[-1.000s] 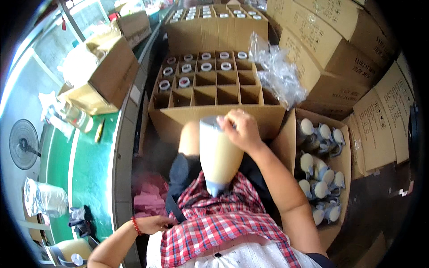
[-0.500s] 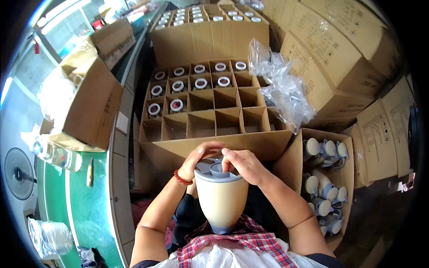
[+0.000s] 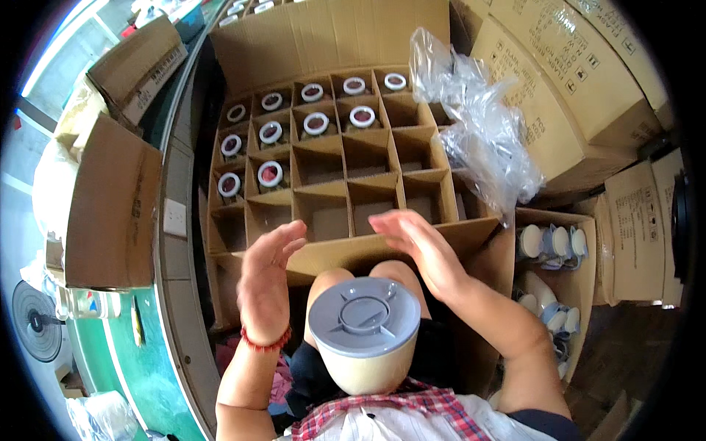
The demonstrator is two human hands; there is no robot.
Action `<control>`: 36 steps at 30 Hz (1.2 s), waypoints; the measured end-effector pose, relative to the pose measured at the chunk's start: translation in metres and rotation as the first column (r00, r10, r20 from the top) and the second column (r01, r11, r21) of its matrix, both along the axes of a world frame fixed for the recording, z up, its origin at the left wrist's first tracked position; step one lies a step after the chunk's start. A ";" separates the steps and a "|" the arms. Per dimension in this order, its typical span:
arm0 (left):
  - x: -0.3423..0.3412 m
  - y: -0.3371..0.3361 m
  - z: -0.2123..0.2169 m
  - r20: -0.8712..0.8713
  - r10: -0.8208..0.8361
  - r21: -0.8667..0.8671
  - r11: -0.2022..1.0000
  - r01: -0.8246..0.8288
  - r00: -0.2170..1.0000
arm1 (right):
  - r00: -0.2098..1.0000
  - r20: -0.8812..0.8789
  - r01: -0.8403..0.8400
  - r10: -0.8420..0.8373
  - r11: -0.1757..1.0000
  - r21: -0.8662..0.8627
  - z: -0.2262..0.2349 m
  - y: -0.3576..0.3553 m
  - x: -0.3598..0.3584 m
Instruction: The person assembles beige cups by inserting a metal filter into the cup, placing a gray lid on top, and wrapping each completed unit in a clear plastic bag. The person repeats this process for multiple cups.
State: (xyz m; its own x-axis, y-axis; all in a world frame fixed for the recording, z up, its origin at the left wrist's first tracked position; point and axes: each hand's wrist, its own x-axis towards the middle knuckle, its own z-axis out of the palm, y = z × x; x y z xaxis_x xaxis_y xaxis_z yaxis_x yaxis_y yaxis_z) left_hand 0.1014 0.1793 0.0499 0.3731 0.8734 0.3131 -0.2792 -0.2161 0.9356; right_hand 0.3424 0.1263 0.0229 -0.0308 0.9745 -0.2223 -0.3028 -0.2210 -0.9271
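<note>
A cream tapered jug-like vessel (image 3: 371, 373) rests in my lap between my thighs. Its wide grey round end (image 3: 365, 316) faces up, with a raised ring and short ribs; the lower part is hidden. My left hand (image 3: 266, 283), with a red beaded bracelet at the wrist, is raised to the left of the vessel, fingers outstretched. On the other side my right hand (image 3: 423, 250) hovers above and to the right, also with fingers extended. Neither hand touches the vessel.
Before me stands a divided carton (image 3: 316, 158) holding several silvery ring-topped glass inserts. Crumpled clear plastic bags (image 3: 478, 125) lie over its right edge. To the right, an open box (image 3: 507, 275) contains cream-and-grey jug parts. Stacked cartons (image 3: 551, 95) rise behind; a green-topped table (image 3: 151, 360) runs along the left.
Both hands have come off the grey end and spread apart, the left to the left, the right to the right. The vessel now tips its grey end toward me, and the view has shifted downward.
</note>
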 end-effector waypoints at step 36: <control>-0.021 0.054 0.058 -0.372 0.229 0.142 0.972 -0.189 0.900 | 0.993 -0.095 0.086 -0.073 0.986 0.144 -0.025 0.090 -0.029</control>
State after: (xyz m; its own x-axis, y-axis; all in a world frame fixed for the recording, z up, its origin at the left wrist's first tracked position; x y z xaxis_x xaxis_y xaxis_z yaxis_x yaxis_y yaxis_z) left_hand 0.0801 0.2331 0.1077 0.2943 0.9160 0.2726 0.1578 -0.3279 0.9314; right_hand 0.3136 0.2161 -0.0016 0.0349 0.9965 -0.0762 -0.3964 -0.0561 -0.9164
